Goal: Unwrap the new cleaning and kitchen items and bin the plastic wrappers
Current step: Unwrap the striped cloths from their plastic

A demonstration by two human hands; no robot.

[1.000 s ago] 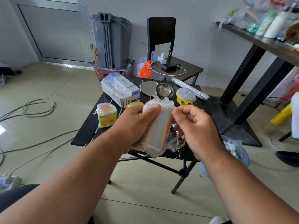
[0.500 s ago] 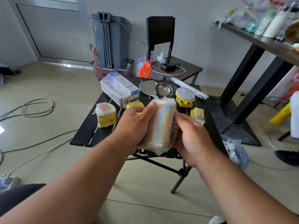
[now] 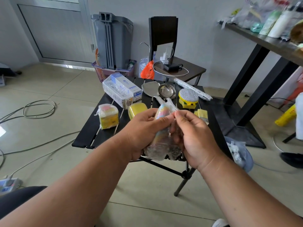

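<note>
Above the near edge of the black folding table (image 3: 91,131), my left hand (image 3: 142,128) grips a plastic-wrapped pack of pastel scouring pads (image 3: 162,112). My right hand (image 3: 193,130) pinches the clear wrapper at the pack's upper right side. On the table lie a wrapped yellow-pink sponge pack (image 3: 108,116), a bare yellow sponge (image 3: 136,109), a boxed set of cups (image 3: 122,90), a metal spatula (image 3: 150,89), a ladle (image 3: 166,92), a glitter-topped scrubber (image 3: 188,98), a wrapped long roll (image 3: 193,89) and a brush (image 3: 201,113).
A blue bin (image 3: 241,153) with crumpled plastic stands on the floor right of the table. Behind are a grey upright bin (image 3: 111,40), a purple basket (image 3: 105,72) and a chair (image 3: 178,66) with a charger. Cables (image 3: 37,110) cross the floor left; a tall table (image 3: 265,41) stands right.
The pack has turned edge-on and tilted away from me. My right hand shifted from the pack's side to pinching the wrapper near its top.
</note>
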